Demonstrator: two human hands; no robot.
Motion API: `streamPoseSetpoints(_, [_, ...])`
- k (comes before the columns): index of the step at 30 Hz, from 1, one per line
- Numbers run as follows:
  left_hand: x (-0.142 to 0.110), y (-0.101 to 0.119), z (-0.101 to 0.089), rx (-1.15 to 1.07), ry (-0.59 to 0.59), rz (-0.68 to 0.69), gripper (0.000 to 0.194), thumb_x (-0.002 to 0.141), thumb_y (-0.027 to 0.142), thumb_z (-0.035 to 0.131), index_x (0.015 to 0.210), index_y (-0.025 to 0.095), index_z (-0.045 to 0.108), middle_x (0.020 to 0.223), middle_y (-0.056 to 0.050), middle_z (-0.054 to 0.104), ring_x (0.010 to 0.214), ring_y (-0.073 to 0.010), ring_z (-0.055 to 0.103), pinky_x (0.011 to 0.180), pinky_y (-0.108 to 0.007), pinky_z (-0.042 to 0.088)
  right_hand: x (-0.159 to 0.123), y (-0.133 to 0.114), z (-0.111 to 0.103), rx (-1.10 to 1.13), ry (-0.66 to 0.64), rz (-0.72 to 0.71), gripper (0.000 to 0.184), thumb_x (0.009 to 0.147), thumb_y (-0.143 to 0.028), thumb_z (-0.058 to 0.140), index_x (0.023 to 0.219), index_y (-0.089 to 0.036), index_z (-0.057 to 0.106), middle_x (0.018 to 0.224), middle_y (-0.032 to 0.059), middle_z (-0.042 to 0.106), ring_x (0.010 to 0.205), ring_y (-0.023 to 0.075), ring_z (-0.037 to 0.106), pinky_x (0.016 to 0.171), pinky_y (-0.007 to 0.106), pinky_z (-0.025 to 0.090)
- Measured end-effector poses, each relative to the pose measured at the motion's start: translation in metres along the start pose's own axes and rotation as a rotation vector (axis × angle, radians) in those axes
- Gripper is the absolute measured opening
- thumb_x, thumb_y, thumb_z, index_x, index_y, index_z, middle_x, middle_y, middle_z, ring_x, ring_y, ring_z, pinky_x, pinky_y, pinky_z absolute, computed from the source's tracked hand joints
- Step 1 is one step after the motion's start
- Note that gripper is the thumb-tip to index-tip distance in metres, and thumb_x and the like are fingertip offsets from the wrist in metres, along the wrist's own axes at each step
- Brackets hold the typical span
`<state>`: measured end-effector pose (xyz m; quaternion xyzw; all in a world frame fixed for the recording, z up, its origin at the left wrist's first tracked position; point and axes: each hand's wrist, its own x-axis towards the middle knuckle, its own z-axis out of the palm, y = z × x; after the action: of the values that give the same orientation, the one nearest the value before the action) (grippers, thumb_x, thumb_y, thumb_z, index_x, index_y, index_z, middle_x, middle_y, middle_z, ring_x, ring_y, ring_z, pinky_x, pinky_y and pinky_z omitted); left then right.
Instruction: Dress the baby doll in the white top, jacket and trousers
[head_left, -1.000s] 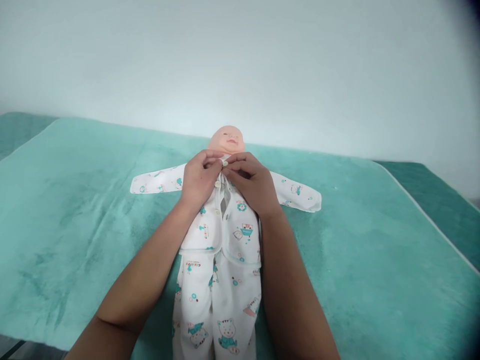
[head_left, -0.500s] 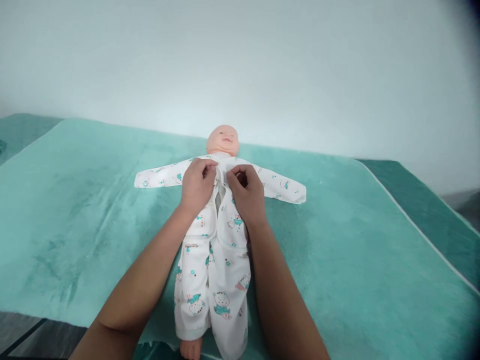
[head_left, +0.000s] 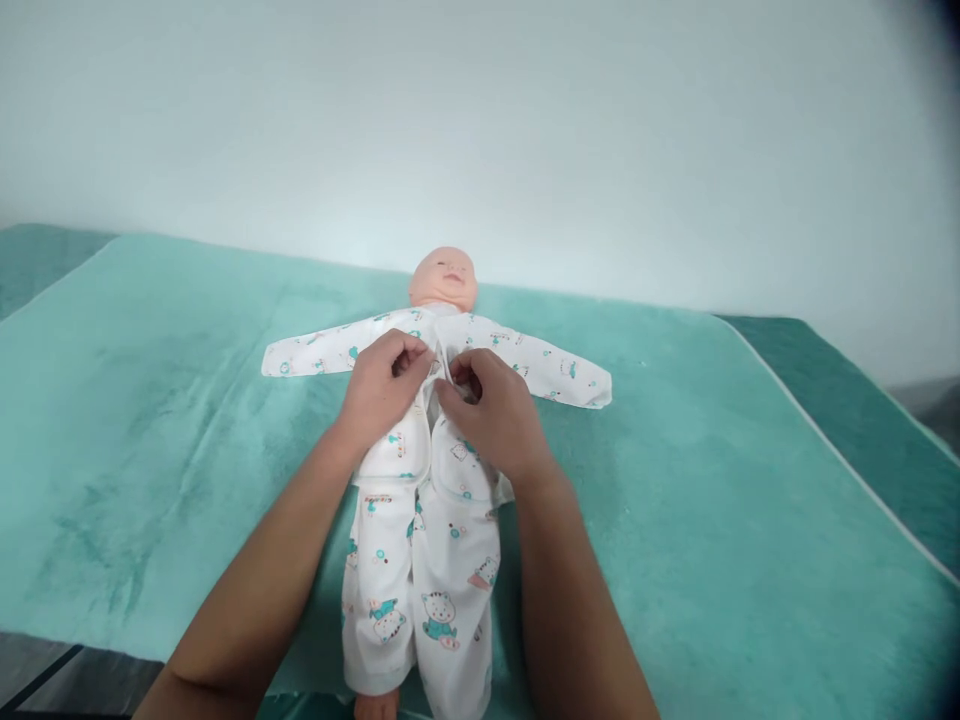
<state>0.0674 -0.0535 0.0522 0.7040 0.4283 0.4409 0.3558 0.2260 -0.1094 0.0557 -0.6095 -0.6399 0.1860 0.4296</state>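
Observation:
A baby doll lies on its back, dressed in a white printed baby shirt and matching trousers. Both sleeves stretch out sideways. The shirt's front edges meet near the neck and part lower down. My left hand pinches the front edge on the left at chest height. Opposite it, my right hand is closed on the other front edge, its fingertips almost touching those of my left. The fasteners between my fingers are mostly hidden. One bare foot shows below a trouser leg.
A light green plush cloth lies under the doll, over a darker green cover visible at both sides. A pale wall stands behind the far edge. Grey floor shows at the lower left.
Both hands have moved a little down the shirt front, from near the neck to the chest. The edges above them now lie together.

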Motion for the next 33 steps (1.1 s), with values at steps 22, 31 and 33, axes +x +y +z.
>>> streamPoseSetpoints(22, [-0.007,0.012,-0.006,-0.309,-0.154,-0.117,0.014,0.088,0.033,0.066,0.090,0.021,0.072,0.075,0.000,0.062,0.066,-0.0119,0.051,0.061,-0.026,0.038,-0.004,-0.005,0.006,0.521,0.063,0.273,0.021,0.080,-0.041,0.074,0.087,-0.021,0.070,0.070,-0.0031,0.056,0.055,0.0091,0.043,0.042,0.021,0.034])
streamPoseSetpoints(31, [-0.005,0.002,-0.006,-0.346,-0.179,-0.088,0.013,0.088,0.031,0.067,0.098,0.022,0.069,0.084,-0.001,0.068,0.074,-0.0125,0.060,0.068,-0.026,0.045,-0.005,-0.004,0.001,0.479,-0.016,0.244,0.025,0.077,-0.037,0.076,0.096,-0.021,0.072,0.075,-0.0023,0.058,0.061,0.0103,0.046,0.050,0.023,0.038])
streamPoseSetpoints(33, [-0.005,0.001,-0.004,-0.368,-0.180,-0.092,0.016,0.088,0.030,0.067,0.102,0.023,0.068,0.087,-0.001,0.070,0.077,-0.0131,0.062,0.071,-0.026,0.047,-0.005,-0.007,0.001,0.422,-0.023,0.216,0.024,0.077,-0.033,0.075,0.097,-0.021,0.071,0.075,-0.0027,0.058,0.063,0.0101,0.046,0.053,0.024,0.039])
